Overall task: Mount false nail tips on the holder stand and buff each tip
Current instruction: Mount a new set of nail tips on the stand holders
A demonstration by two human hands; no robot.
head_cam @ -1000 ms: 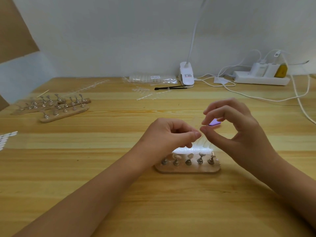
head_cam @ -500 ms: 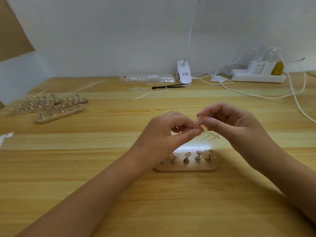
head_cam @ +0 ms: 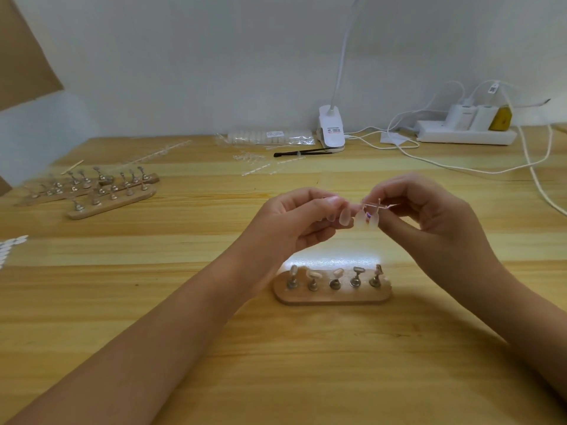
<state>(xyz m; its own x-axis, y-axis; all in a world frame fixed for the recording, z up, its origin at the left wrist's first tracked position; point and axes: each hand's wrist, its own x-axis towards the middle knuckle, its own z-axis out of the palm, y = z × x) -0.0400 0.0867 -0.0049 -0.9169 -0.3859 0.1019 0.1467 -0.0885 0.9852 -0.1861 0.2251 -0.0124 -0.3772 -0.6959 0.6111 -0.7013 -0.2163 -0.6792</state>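
Observation:
A small wooden holder stand (head_cam: 333,297) with several metal pegs sits on the table in front of me; the three left pegs carry pale nail tips, the two right pegs look bare. Above it I hold a clear plastic strip of false nail tips (head_cam: 366,217) between both hands. My left hand (head_cam: 294,220) pinches the strip's left end with thumb and fingers. My right hand (head_cam: 429,216) pinches its right end, fingers curled round the thin sprue.
Three more wooden peg stands (head_cam: 101,190) lie at the left. A packet of nail tips (head_cam: 270,138), loose clear strips (head_cam: 257,165), a black tool (head_cam: 302,153), a clip lamp base (head_cam: 331,130) and a power strip (head_cam: 466,134) with cables line the back. White pieces (head_cam: 9,245) lie at the left edge.
Both hands have risen slightly and come together on the strip. The strip now hangs between them with its tips pointing down. The stand has not moved.

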